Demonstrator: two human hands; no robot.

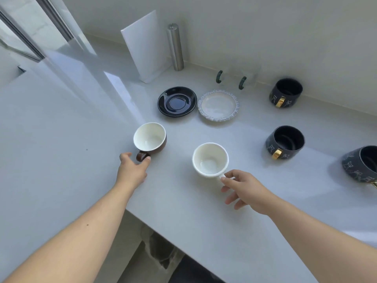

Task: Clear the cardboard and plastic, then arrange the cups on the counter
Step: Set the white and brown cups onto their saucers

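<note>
At hands [132, 170]: cups [150, 138] by handles

Soft, bright daylight falls on the glossy white counter [204, 211] and makes pale streaks of glare beyond the left hand [132, 170]. Shadows are weak and lie under both hands. The picture is a little soft, and straight lines bend near the edges from the wide lens.
</note>
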